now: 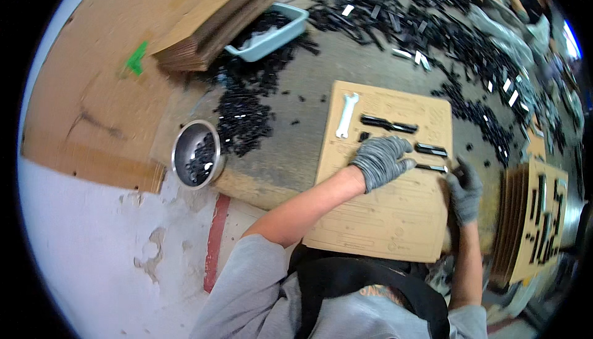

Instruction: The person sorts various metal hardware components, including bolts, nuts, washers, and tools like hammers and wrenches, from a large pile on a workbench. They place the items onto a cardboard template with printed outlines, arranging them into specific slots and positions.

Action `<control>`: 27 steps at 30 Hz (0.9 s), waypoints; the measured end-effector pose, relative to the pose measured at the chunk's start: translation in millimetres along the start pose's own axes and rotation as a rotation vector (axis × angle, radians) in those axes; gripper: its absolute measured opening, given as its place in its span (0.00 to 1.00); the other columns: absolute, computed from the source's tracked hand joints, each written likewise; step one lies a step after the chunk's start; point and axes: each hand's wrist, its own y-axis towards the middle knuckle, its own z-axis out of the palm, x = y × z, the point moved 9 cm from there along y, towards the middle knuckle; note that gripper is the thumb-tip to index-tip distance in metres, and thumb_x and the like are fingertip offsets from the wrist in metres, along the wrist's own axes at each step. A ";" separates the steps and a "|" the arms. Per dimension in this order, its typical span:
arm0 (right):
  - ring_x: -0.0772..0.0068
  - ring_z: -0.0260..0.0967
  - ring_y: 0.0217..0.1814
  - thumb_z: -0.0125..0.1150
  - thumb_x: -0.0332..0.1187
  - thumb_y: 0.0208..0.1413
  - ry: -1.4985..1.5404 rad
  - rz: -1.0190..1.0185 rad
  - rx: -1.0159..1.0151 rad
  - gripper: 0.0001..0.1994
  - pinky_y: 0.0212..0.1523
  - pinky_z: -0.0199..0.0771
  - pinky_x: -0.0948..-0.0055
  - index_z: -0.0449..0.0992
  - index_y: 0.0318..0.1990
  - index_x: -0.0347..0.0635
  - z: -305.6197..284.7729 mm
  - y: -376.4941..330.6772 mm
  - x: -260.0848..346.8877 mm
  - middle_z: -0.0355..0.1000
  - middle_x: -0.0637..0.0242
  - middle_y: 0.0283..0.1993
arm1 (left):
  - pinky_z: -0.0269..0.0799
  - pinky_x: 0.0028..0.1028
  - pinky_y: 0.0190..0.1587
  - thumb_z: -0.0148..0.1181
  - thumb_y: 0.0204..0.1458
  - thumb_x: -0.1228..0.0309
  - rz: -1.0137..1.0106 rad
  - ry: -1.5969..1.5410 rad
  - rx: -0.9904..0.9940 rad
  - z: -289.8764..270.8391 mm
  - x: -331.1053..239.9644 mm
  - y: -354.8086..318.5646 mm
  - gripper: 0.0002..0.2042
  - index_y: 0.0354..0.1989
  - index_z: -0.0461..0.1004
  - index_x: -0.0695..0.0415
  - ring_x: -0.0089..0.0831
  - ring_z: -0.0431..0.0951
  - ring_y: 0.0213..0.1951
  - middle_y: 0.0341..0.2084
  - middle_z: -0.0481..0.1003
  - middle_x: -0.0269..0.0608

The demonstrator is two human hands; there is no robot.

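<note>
A printed tan cardboard sheet (383,215) lies in front of me. On it are a silver open-end wrench (348,115), a long black part (389,124), a small black piece (364,136) and a short black block (431,149). My left hand (382,160), in a grey knit glove, rests over the sheet with finger and thumb apart. Beside its thumb lies a slim black part with a shiny end (432,168). My right hand (466,191), gloved alike, is at the sheet's right edge, fingers apart, near that shiny end. Neither hand visibly grips anything.
A metal bowl (196,155) with small black pieces stands at the table's left edge. Behind it are a light-blue bin (272,41) and stacked cardboard (213,24). Loose black parts (395,18) cover the table's far side. More cardboard sheets (516,221) stand at right, black parts on the front one.
</note>
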 end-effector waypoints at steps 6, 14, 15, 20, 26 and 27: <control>0.79 0.65 0.37 0.59 0.31 0.58 0.099 0.069 -0.155 0.15 0.40 0.69 0.78 0.74 0.52 0.35 -23.0 -3.4 -33.3 0.71 0.70 0.37 | 0.72 0.37 0.46 0.54 0.50 0.61 -0.484 0.502 -0.329 -188.7 171.9 -55.6 0.13 0.39 0.79 0.52 0.44 0.78 0.42 0.39 0.78 0.45; 0.70 0.73 0.41 0.60 0.32 0.56 -0.238 -0.013 -0.145 0.12 0.46 0.72 0.71 0.78 0.43 0.34 -21.1 0.9 -21.9 0.78 0.59 0.40 | 0.70 0.39 0.53 0.54 0.40 0.78 -0.515 0.798 0.267 -206.5 277.8 -53.4 0.20 0.45 0.76 0.54 0.47 0.75 0.50 0.44 0.76 0.51; 0.70 0.73 0.41 0.60 0.32 0.56 -0.258 -0.014 -0.151 0.11 0.45 0.72 0.71 0.78 0.43 0.35 -21.5 -0.8 -17.5 0.78 0.59 0.39 | 0.70 0.40 0.53 0.55 0.39 0.78 -0.535 0.819 0.335 -203.9 275.5 -47.4 0.20 0.45 0.76 0.54 0.47 0.75 0.50 0.45 0.76 0.52; 0.60 0.74 0.41 0.59 0.36 0.55 -0.323 0.020 -0.173 0.12 0.45 0.73 0.66 0.78 0.40 0.37 -24.9 -3.0 4.0 0.77 0.54 0.38 | 0.68 0.41 0.55 0.53 0.44 0.79 -0.479 0.807 0.308 -207.3 256.0 -41.8 0.21 0.51 0.71 0.57 0.50 0.71 0.53 0.49 0.73 0.53; 0.62 0.75 0.39 0.59 0.37 0.55 -0.111 0.173 -0.172 0.13 0.44 0.74 0.67 0.79 0.42 0.38 -20.5 3.1 -14.0 0.77 0.55 0.37 | 0.70 0.36 0.46 0.59 0.47 0.74 -0.290 0.422 -0.418 -276.0 249.2 -98.7 0.13 0.42 0.70 0.58 0.47 0.74 0.40 0.36 0.74 0.47; 0.66 0.74 0.36 0.59 0.37 0.56 0.023 0.254 -0.138 0.13 0.41 0.74 0.69 0.79 0.42 0.38 -5.3 8.6 -33.5 0.77 0.57 0.35 | 0.70 0.35 0.45 0.59 0.47 0.74 -0.244 0.363 -0.551 -288.7 255.9 -120.1 0.13 0.42 0.70 0.57 0.43 0.74 0.37 0.34 0.74 0.44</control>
